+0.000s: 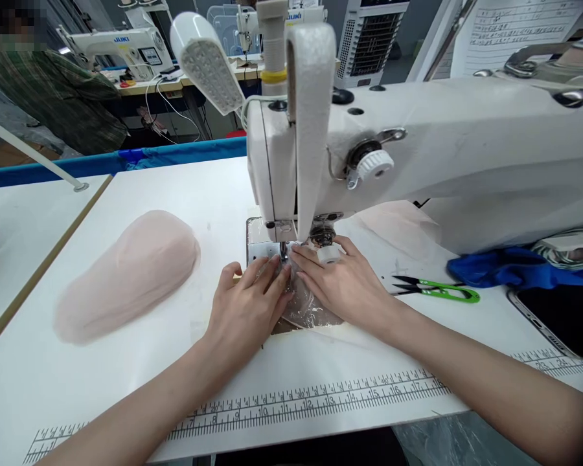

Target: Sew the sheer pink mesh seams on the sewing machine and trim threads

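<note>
Both my hands rest flat on a thin, sheer pinkish fabric piece point(307, 309) lying at the needle point(284, 249) of a white sewing machine point(418, 149). My left hand point(247, 305) lies palm down with its fingers stretched toward the presser foot. My right hand point(341, 281) presses the fabric from the right, fingers extended, with a white band on one finger. Neither hand grips anything; the fingertips nearly meet just in front of the needle.
A stack of pale pink sheer fabric point(126, 275) sits to the left on the white table point(102, 375). Green-handled thread snips point(440, 291), blue cloth point(505, 272) and a phone point(558, 317) lie at the right. A printed ruler point(311, 398) runs along the front edge. Another person point(43, 90) stands at the far left.
</note>
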Tool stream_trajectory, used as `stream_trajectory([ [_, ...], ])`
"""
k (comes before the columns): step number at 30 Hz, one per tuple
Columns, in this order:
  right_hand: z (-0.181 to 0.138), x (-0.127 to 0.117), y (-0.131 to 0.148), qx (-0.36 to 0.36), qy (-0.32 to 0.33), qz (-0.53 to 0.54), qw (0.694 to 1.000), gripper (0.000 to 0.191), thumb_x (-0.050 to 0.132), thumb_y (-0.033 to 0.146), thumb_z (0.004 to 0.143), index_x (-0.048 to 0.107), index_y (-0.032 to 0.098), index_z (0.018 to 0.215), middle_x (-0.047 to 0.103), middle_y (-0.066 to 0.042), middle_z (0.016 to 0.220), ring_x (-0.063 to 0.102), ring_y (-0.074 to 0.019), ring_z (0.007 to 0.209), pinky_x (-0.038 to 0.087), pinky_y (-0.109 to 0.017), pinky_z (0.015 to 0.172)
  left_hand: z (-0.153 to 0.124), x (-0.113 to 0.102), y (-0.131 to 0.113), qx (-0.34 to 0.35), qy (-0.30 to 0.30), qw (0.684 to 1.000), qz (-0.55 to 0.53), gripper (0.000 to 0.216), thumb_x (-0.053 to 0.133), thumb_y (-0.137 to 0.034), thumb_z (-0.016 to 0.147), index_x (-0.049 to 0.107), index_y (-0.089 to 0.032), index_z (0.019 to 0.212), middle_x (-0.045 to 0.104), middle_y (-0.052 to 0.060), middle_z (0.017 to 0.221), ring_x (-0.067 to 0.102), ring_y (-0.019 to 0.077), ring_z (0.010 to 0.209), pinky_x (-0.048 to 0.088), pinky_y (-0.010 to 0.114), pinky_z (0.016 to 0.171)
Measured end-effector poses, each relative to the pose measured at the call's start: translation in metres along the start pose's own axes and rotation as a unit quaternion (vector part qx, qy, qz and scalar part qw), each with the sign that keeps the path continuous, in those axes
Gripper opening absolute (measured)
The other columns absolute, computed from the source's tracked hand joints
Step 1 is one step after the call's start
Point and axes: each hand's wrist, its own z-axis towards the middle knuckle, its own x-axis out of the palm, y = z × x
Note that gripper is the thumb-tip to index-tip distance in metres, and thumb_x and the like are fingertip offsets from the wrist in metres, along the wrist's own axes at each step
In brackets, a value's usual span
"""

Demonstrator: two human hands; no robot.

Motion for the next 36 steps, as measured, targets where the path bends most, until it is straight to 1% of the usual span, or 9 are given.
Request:
stream_trajectory([
  [4, 0.000, -0.005, -0.003, -0.012, -0.024, 0.013, 1.000, 0.026, 0.044, 0.017, 0.097, 0.068, 0.016, 0.106, 0.072, -0.005, 0.107, 0.057, -0.0232, 0.111, 0.034, -0.041, 0.099, -0.001, 0.002, 0.000, -0.005, -0.001, 1.000, 0.002, 0.031, 0.043, -0.026, 0.098, 0.060, -0.017, 0.122, 0.065, 0.006, 0.125, 0.056, 0.0246, 0.114, 0.033, 0.044, 0.086],
  [7, -0.004, -0.022, -0.002, 0.002, -0.027, 0.068, 0.997, 0.022, 0.049, 0.022, 0.096, 0.070, 0.017, 0.100, 0.073, -0.004, 0.097, 0.062, -0.0212, 0.094, 0.042, -0.037, 0.084, -0.001, -0.005, 0.003, -0.008, -0.008, 1.000, -0.021, 0.029, 0.045, -0.025, 0.097, 0.062, -0.019, 0.119, 0.066, 0.003, 0.122, 0.058, 0.0239, 0.106, 0.034, 0.043, 0.084],
  [10, -0.011, -0.042, 0.003, 0.029, 0.076, 0.192, 0.978, 0.026, 0.066, 0.044, 0.083, 0.069, 0.021, 0.092, 0.070, -0.001, 0.096, 0.061, -0.0149, 0.070, 0.040, -0.028, 0.056, 0.002, -0.017, 0.012, -0.007, 0.042, 0.994, -0.104, 0.028, 0.049, -0.031, 0.094, 0.063, -0.020, 0.116, 0.067, 0.003, 0.116, 0.060, 0.0205, 0.095, 0.036, 0.039, 0.079],
  [13, -0.016, -0.052, 0.005, 0.039, 0.151, 0.230, 0.961, 0.010, 0.068, 0.029, 0.083, 0.065, 0.021, 0.086, 0.067, 0.001, 0.093, 0.057, -0.0108, 0.062, 0.031, -0.024, 0.047, 0.005, -0.023, 0.023, 0.019, 0.141, 0.974, -0.175, 0.040, 0.058, -0.039, 0.087, 0.058, -0.020, 0.122, 0.062, 0.006, 0.121, 0.060, 0.0185, 0.087, 0.039, 0.039, 0.080],
  [16, -0.016, -0.052, 0.003, 0.087, 0.156, 0.260, 0.949, 0.014, 0.053, 0.016, 0.092, 0.060, 0.020, 0.080, 0.064, 0.003, 0.076, 0.054, -0.0095, 0.057, 0.030, -0.024, 0.048, 0.008, -0.019, 0.027, 0.017, 0.150, 0.969, -0.196, 0.025, 0.048, -0.028, 0.093, 0.063, -0.020, 0.112, 0.062, 0.004, 0.118, 0.056, 0.0149, 0.077, 0.041, 0.036, 0.076],
  [20, -0.012, -0.047, 0.001, 0.128, 0.118, 0.296, 0.939, 0.014, 0.046, 0.025, 0.097, 0.058, 0.021, 0.092, 0.061, 0.004, 0.067, 0.053, -0.0101, 0.053, 0.032, -0.024, 0.048, 0.014, -0.016, 0.023, -0.069, 0.125, 0.954, -0.263, 0.025, 0.039, -0.025, 0.098, 0.064, -0.022, 0.096, 0.068, 0.000, 0.099, 0.055, 0.0144, 0.074, 0.043, 0.030, 0.070],
  [24, -0.009, -0.034, 0.001, 0.075, 0.041, 0.198, 0.976, 0.013, 0.058, 0.026, 0.090, 0.064, 0.019, 0.099, 0.065, -0.002, 0.076, 0.057, -0.0133, 0.063, 0.032, -0.024, 0.049, 0.022, -0.020, 0.021, -0.114, 0.130, 0.936, -0.307, 0.021, 0.040, -0.026, 0.098, 0.060, -0.021, 0.098, 0.067, -0.001, 0.087, 0.059, 0.0137, 0.076, 0.046, 0.027, 0.066],
  [30, -0.005, -0.017, 0.000, 0.058, -0.106, 0.030, 0.992, 0.022, 0.049, 0.024, 0.095, 0.071, 0.024, 0.096, 0.065, 0.001, 0.070, 0.042, -0.0072, 0.046, 0.018, -0.023, 0.043, 0.031, -0.016, 0.019, -0.120, 0.134, 0.952, -0.250, 0.025, 0.043, -0.014, 0.090, 0.063, -0.020, 0.103, 0.064, 0.003, 0.103, 0.063, 0.0179, 0.083, 0.050, 0.031, 0.070],
  [36, 0.002, -0.014, -0.001, 0.063, -0.112, 0.044, 0.991, 0.032, 0.042, 0.030, 0.099, 0.072, 0.024, 0.090, 0.055, 0.004, 0.050, 0.040, -0.0075, 0.044, 0.018, -0.024, 0.045, 0.033, -0.009, 0.018, -0.118, 0.143, 0.952, -0.244, 0.029, 0.045, -0.010, 0.086, 0.070, -0.022, 0.096, 0.063, 0.004, 0.107, 0.063, 0.0204, 0.089, 0.051, 0.034, 0.074],
])
